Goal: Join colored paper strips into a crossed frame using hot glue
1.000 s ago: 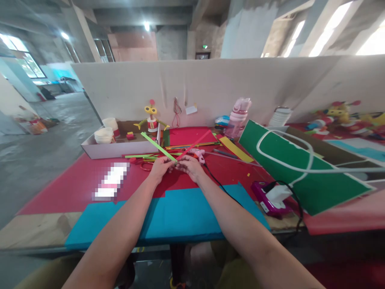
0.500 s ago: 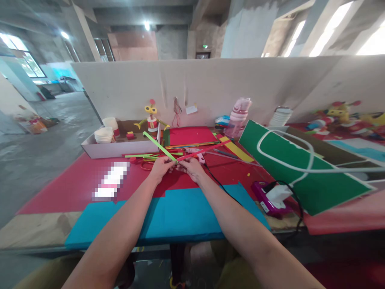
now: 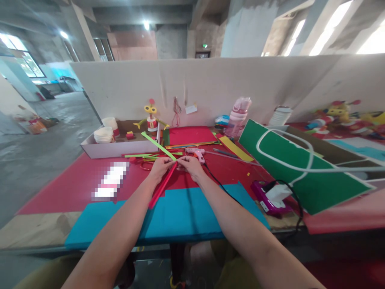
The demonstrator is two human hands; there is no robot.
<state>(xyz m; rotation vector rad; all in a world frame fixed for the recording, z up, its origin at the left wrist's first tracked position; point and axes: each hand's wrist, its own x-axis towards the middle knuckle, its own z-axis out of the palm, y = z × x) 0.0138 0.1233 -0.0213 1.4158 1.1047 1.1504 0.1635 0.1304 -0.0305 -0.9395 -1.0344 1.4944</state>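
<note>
A light green paper strip (image 3: 157,143) and a red paper strip (image 3: 164,185) meet between my two hands, above the red table covering. The green one slants up to the far left; the red one hangs down toward me over the blue sheet (image 3: 183,212). My left hand (image 3: 162,165) is closed, pinching the strips where they join. My right hand (image 3: 189,164) is closed too, its fingertips at the same joint from the right. Behind my right hand lies a pink glue gun (image 3: 199,155). Red-handled scissors (image 3: 146,165) rest beside my left hand.
At the back left, a white box (image 3: 120,150) holds paper cups (image 3: 104,135). A yellow-eyed figure (image 3: 151,120) stands behind. On the right are a purple power strip (image 3: 270,204), white cable (image 3: 331,170) and tilted green board (image 3: 300,168). A pink bottle (image 3: 238,116) stands further back.
The red strip has swung from pointing up to the right to pointing down to the left, toward me. Both hands have stayed nearly in place at the joint.
</note>
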